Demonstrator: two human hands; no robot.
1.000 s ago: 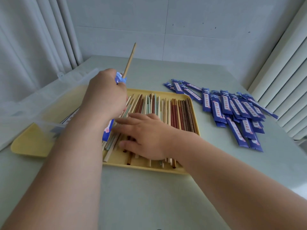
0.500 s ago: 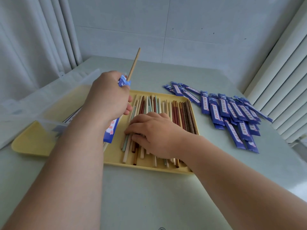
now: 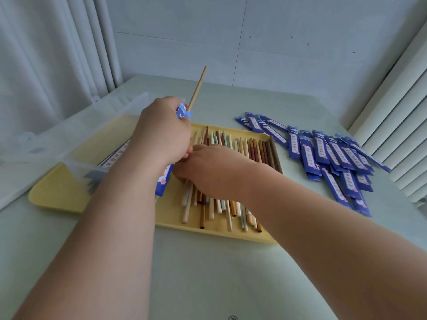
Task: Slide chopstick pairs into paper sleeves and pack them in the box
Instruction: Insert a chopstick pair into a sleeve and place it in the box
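My left hand (image 3: 161,132) grips a blue paper sleeve (image 3: 164,181) held upright, with one tan chopstick (image 3: 197,88) sticking out of its top. My right hand (image 3: 215,169) lies knuckles-up on the loose chopsticks (image 3: 254,151) in the yellow tray (image 3: 57,195), its fingertips hidden against the left hand; I cannot tell if it holds one. The chopsticks are tan, brown, red-brown, cream and pale green. A clear plastic box (image 3: 76,144) stands on the tray's left half with a sleeved pair inside.
A heap of several empty blue sleeves (image 3: 330,155) lies on the pale green table (image 3: 208,273) to the right of the tray. White curtains hang at the left, and a ribbed white panel stands at the right edge.
My right hand has slid left across the chopsticks until it meets my left hand. The left hand with the sleeve and tan chopstick has stayed nearly still.
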